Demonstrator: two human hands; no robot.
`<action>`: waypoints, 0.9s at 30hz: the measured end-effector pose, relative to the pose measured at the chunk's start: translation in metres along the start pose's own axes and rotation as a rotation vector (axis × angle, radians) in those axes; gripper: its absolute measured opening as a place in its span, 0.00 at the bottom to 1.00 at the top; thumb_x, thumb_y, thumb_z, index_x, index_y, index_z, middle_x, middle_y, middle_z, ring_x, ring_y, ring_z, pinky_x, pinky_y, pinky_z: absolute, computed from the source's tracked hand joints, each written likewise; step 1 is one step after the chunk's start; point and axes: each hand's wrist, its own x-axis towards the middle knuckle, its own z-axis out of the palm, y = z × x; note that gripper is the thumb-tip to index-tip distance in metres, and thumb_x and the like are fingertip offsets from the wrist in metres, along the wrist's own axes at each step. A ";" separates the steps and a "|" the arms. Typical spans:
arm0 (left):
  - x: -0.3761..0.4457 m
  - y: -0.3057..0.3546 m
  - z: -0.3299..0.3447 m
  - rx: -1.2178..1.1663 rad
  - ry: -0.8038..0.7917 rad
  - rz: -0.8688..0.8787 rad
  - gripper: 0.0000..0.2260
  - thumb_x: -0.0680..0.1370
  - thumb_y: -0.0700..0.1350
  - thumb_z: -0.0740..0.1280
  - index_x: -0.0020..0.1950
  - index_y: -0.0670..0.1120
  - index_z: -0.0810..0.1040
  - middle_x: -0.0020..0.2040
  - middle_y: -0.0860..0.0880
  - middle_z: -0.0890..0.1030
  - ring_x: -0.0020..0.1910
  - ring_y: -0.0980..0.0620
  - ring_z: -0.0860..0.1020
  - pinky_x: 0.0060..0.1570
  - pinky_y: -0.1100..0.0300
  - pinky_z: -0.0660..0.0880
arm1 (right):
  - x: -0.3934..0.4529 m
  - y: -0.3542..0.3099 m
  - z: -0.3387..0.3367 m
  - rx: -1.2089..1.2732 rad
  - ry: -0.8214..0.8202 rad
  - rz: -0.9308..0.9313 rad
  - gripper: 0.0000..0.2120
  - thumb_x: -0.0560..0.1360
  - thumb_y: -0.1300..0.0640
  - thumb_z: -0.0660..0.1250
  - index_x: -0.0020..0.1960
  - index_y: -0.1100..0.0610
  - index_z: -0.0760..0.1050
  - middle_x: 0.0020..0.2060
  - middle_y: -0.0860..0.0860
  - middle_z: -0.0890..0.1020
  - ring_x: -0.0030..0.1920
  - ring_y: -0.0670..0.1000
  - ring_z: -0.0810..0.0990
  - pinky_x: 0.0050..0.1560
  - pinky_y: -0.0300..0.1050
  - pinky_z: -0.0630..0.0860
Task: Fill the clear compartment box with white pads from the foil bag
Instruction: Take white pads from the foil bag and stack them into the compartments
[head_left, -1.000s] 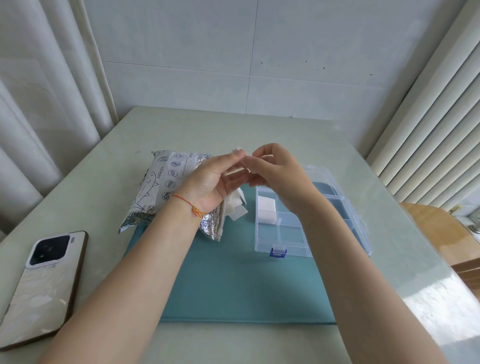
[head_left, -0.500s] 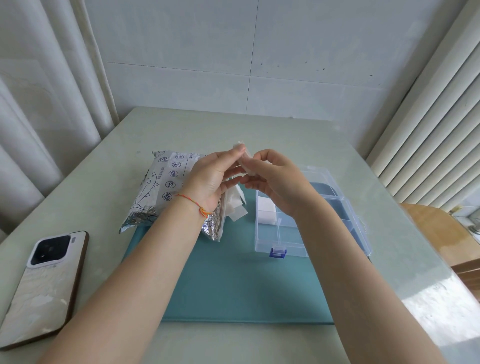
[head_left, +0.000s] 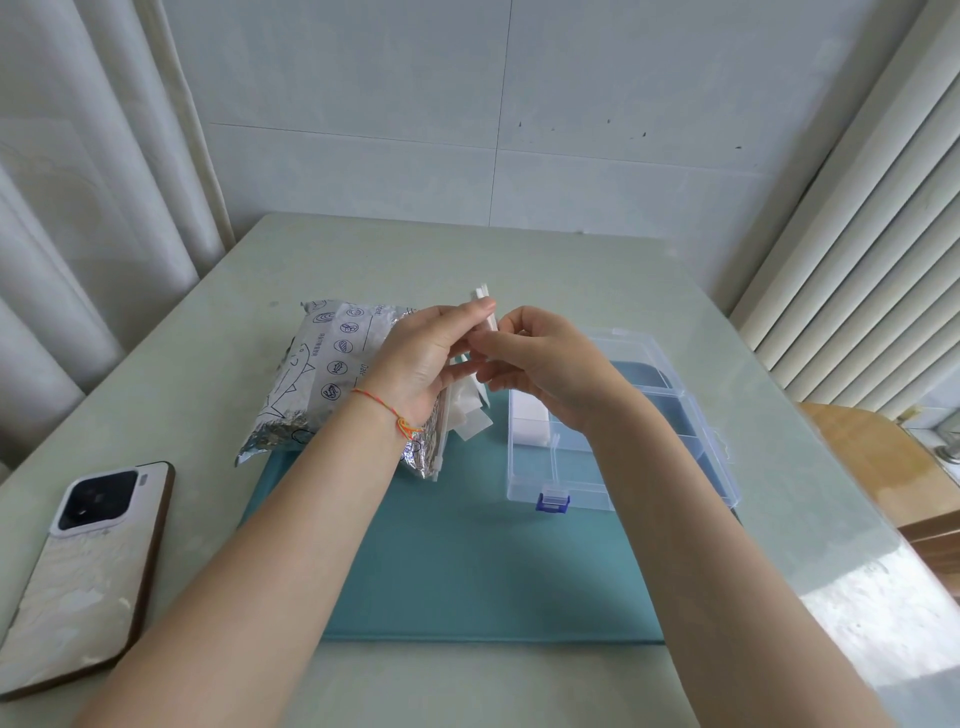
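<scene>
A small stack of white pads (head_left: 485, 312) is held upright in the air between both hands, above the gap between the foil bag (head_left: 332, 369) and the clear compartment box (head_left: 618, 431). Compared with a second ago the hands have lifted a little and the stack now sticks out clearly above the fingertips; before, it was mostly buried in the fingers. This looks like squaring up or separating the pads before dropping them in, so the placing step is not yet done.

Left hand (head_left: 426, 358) grips the stack from the left side, thumb and fingers wrapped on it. Right hand (head_left: 540, 364) pinches the stack's right edge with curled fingertips. The pads look thin, flat, rectangular and bright white; the exact count cannot be told.

The box sits open on the right part of the teal mat (head_left: 467, 561), its lid folded back toward the table's right edge and its blue latch (head_left: 552, 502) facing the person. One near-left compartment already holds a block of white pads (head_left: 530, 423); the other compartments look unfilled, so the task is at an early stage.

The foil bag lies on the mat's far-left corner, partly on the table (head_left: 571, 270), its mouth toward the box, with loose pads (head_left: 470, 415) spilling out. A phone (head_left: 88, 566) lies face down near the table's left edge, well apart from the mat.
</scene>
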 end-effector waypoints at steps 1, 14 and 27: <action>0.000 0.001 0.000 0.004 0.000 0.002 0.10 0.75 0.48 0.72 0.38 0.45 0.75 0.32 0.51 0.78 0.35 0.53 0.76 0.44 0.55 0.75 | 0.000 0.000 0.000 -0.009 -0.006 -0.001 0.12 0.74 0.61 0.71 0.42 0.58 0.67 0.41 0.62 0.80 0.37 0.53 0.80 0.38 0.43 0.77; -0.002 0.001 0.004 0.028 0.073 0.010 0.11 0.75 0.46 0.71 0.38 0.45 0.72 0.29 0.51 0.76 0.29 0.53 0.75 0.33 0.59 0.73 | 0.001 0.000 0.003 -0.035 -0.018 -0.014 0.14 0.74 0.62 0.72 0.40 0.58 0.66 0.41 0.64 0.79 0.40 0.56 0.83 0.42 0.46 0.80; -0.013 0.012 0.005 -0.006 0.007 -0.020 0.07 0.75 0.44 0.72 0.43 0.45 0.75 0.33 0.49 0.80 0.37 0.48 0.78 0.40 0.55 0.79 | -0.014 -0.015 -0.001 -0.273 -0.041 -0.027 0.15 0.72 0.55 0.75 0.48 0.61 0.71 0.41 0.61 0.83 0.37 0.53 0.82 0.39 0.45 0.79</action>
